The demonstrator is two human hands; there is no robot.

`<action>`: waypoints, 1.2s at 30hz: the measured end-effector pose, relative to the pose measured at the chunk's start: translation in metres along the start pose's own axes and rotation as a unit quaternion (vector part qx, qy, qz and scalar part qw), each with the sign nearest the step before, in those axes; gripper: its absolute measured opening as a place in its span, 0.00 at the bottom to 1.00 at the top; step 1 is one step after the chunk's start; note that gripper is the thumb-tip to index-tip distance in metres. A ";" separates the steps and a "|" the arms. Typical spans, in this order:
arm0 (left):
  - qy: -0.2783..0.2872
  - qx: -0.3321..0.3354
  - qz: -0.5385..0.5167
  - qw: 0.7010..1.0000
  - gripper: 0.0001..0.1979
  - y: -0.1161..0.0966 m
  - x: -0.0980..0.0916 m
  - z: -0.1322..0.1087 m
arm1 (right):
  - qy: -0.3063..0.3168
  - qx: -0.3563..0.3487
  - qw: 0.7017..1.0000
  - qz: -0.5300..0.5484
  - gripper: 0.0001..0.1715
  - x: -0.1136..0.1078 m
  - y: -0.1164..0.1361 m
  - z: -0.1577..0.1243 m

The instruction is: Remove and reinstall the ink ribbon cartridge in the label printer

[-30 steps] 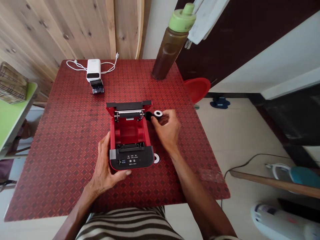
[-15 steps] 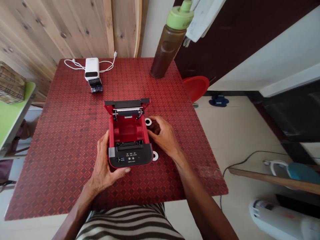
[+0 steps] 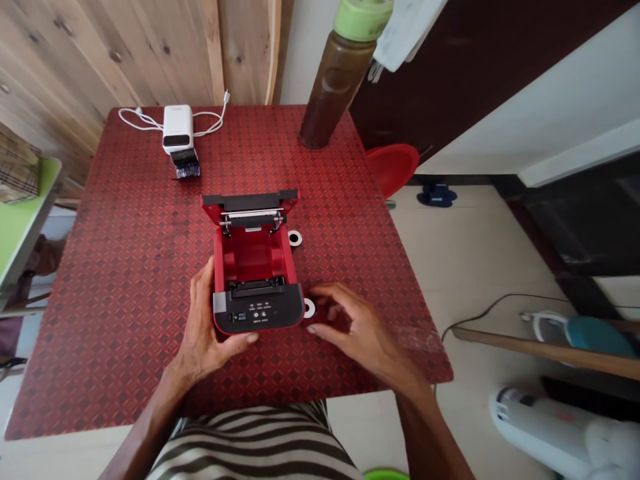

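Red-and-black printer (image 3: 259, 309) sits open on the desk (image 3: 125, 267), left hand (image 3: 203, 337) clasping its 8 o'clock side; right hand (image 3: 363, 330), spread wide, brackets the white ring (image 3: 313, 308) at the printer's 4 o'clock, contact unclear

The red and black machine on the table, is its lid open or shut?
Open. The lid stands raised at the far edge of the machine, and the red compartment inside is visible.

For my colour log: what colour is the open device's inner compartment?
The compartment is red, clearest in head view.
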State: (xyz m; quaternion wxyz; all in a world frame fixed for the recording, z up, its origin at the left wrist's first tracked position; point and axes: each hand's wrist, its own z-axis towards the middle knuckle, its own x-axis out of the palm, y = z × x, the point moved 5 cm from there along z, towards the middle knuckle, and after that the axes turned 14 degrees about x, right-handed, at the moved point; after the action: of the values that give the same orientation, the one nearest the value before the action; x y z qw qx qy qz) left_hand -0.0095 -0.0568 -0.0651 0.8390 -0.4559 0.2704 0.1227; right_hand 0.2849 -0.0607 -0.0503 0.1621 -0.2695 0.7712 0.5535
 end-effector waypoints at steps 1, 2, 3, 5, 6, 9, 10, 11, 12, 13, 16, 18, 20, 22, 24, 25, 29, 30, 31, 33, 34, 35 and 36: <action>0.001 0.001 0.003 1.000 0.63 0.000 0.000 0.000 | -0.014 0.002 1.000 0.004 0.22 0.006 -0.001 -0.003; 0.001 0.002 0.004 1.000 0.62 0.001 0.000 0.000 | -0.035 -0.001 0.999 0.010 0.22 0.012 -0.002 -0.004; 0.001 0.003 0.005 1.000 0.62 0.001 0.000 -0.001 | -0.057 -0.007 0.998 0.016 0.19 0.018 -0.002 -0.005; 0.001 0.004 0.005 1.000 0.62 0.001 0.000 -0.001 | -0.091 -0.023 0.995 0.028 0.10 0.028 -0.002 -0.005; 0.001 0.004 0.006 1.000 0.62 0.001 0.000 -0.001 | -0.101 -0.027 0.994 0.034 0.07 0.030 -0.003 -0.005; 0.001 0.003 0.005 1.000 0.61 0.001 0.000 -0.001 | -0.118 -0.009 0.991 0.069 0.09 0.025 -0.007 -0.009; 0.000 0.003 0.003 1.000 0.61 0.001 -0.001 -0.001 | -0.119 0.005 0.989 0.088 0.11 0.019 -0.009 -0.011; -0.001 0.002 -0.001 1.000 0.61 0.001 -0.001 -0.001 | -0.117 0.017 0.987 0.111 0.13 0.011 -0.009 -0.014; -0.002 0.003 -0.004 1.000 0.61 0.001 -0.001 -0.001 | -0.110 0.022 0.985 0.135 0.13 0.003 -0.008 -0.017; -0.003 0.002 -0.006 1.000 0.61 0.001 -0.001 -0.001 | -0.095 0.021 0.982 0.159 0.13 -0.006 -0.006 -0.020; -0.002 0.006 -0.005 1.000 0.61 0.001 0.000 -0.001 | -0.017 -0.027 0.975 0.222 0.13 -0.025 0.016 -0.025; 0.001 0.010 -0.005 1.000 0.61 0.001 0.000 -0.001 | 0.048 -0.054 0.967 0.246 0.15 -0.030 0.036 -0.023; 0.006 0.008 -0.003 1.000 0.61 0.001 0.001 -0.001 | 0.106 -0.069 0.964 0.233 0.15 -0.031 0.057 -0.018; 0.012 0.002 -0.001 1.000 0.61 0.001 0.001 -0.002 | 0.131 -0.089 0.974 0.162 0.14 -0.028 0.079 -0.010; 0.017 -0.001 0.001 1.000 0.62 0.001 0.001 -0.002 | 0.101 -0.128 0.985 0.059 0.14 -0.025 0.100 0.000; 0.017 0.000 0.001 1.000 0.63 0.001 0.001 -0.003 | 0.072 -0.150 0.986 0.009 0.15 -0.023 0.110 0.005; 0.016 -0.004 -0.009 1.000 0.63 0.000 0.001 -0.002 | -0.014 -0.204 0.968 -0.145 0.15 -0.002 0.139 0.023; 0.018 -0.006 -0.013 1.000 0.63 0.000 0.002 -0.002 | -0.027 -0.204 0.961 -0.183 0.14 0.005 0.143 0.027; 0.019 -0.006 -0.016 1.000 0.63 -0.001 0.002 -0.002 | -0.040 -0.201 0.953 -0.221 0.13 0.012 0.146 0.030; 0.017 -0.005 -0.020 1.000 0.64 -0.002 0.002 -0.002 | -0.057 -0.186 0.937 -0.292 0.12 0.025 0.151 0.037; 0.014 -0.003 -0.021 1.000 0.65 -0.003 0.003 -0.003 | -0.060 -0.175 0.928 -0.323 0.12 0.029 0.153 0.040; 0.011 -0.002 -0.022 1.000 0.66 -0.003 0.003 -0.003 | -0.060 -0.162 0.921 -0.350 0.12 0.033 0.155 0.042; 0.009 -0.001 -0.023 1.000 0.66 -0.003 0.003 -0.003 | -0.059 -0.149 0.914 -0.373 0.13 0.035 0.156 0.044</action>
State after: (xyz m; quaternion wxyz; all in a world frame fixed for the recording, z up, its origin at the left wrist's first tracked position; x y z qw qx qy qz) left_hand -0.0072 -0.0615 -0.0658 0.8387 -0.4639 0.2674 0.0992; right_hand 0.1618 0.0103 0.0351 0.3602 -0.5256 0.5123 0.5758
